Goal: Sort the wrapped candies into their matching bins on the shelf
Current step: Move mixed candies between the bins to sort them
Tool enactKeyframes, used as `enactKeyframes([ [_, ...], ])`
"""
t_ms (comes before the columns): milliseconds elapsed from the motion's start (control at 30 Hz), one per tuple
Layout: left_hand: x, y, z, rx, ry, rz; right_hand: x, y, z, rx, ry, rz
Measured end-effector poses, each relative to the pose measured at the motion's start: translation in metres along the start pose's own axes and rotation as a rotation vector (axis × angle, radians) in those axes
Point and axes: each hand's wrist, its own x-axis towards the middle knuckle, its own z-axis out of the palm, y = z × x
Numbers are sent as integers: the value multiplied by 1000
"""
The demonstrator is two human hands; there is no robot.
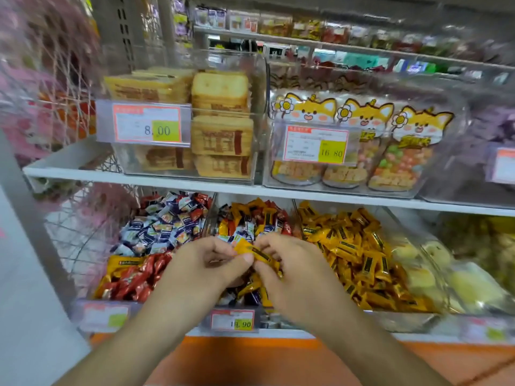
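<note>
1. Both hands are over the middle bin (223,210) of the lower shelf, fingers curled in. The left hand (211,263) pinches one end of an orange wrapped candy (250,250) between thumb and fingers.
2. The right hand (289,263) grips the same candy from the other side, and more orange wrappers show under its fingers; how many it holds, I cannot tell.
3. Beneath the hands, the middle bin is a jumble: orange, red and blue-white wrappers all mixed together.
4. To the left, the left bin (133,207) carries blue-and-white candies (164,227) at the back and red candies (136,280) at the front, with a yellow pack lying on top of the reds.
5. To the right, the right bin (390,215) is heaped with orange candies (359,254), all one kind.
6. Farther right, pale yellow wrapped pieces (457,277), blurred.
7. A price tag (232,320) hangs on the front of the lower shelf just under the hands, above an orange base panel (250,358).
8. The white upper shelf (195,183) bears clear boxes: packed toast slices (220,121) on the left, fox-face snack bags (362,140) beside them, each box with its own orange-framed price tag.
9. Higher still, a further shelf of small packets (306,29), out of focus.
10. At far left, a pinkish wire basket (55,79), smeared by blur.
</note>
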Motion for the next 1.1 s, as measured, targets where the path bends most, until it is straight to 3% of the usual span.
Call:
enactKeyframes([
  [167, -4, -1, -12, 134, 38, 41, 8, 55, -46, -170, 140, 295],
  [300, 8, -20, -53, 468, 207, 123, 14, 73, -44, -295, 67, 511],
  [400, 13, -26, -85, 703, 283, 138, 16, 55, -27, -246, -5, 428],
  [600, 24, -38, -138, 902, 301, 110, 19, 26, -6, -174, -13, 198],
  [733, 27, -52, -167, 934, 165, -8, 17, 5, 8, -138, -33, 87],
  [900, 24, -75, -190, 836, -122, -211, 30, -31, 34, -136, -78, -58],
  [1100, 24, -86, -204, 660, -256, -239, 83, -90, 94, -27, -282, -202],
])
